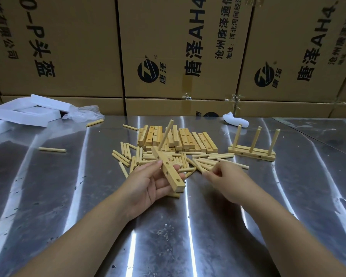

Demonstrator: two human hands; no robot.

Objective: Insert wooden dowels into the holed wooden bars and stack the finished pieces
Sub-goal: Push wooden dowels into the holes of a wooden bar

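1. The holed bar (169,172) was gripped in the left hand (146,182). Its long axis ran away from the person, and one dowel (165,134) stood seated at the far end.
2. The right hand (222,176) was recorded just right of the bar, fingers curled at the loose dowels (220,156). Whether a dowel was pinched could not be determined.
3. Judgement: the right hand being nearer the pile, the next dowel would have to be carried leftward and set parallel to the standing one.
4. Unused bars (178,138) were noted beyond both hands, and a finished piece (252,153) with three upright dowels further right.
5. Surface: a reflective metal table (168,236). Cardboard boxes (78,47) were stacked behind, and white foam (26,112) lay far left.
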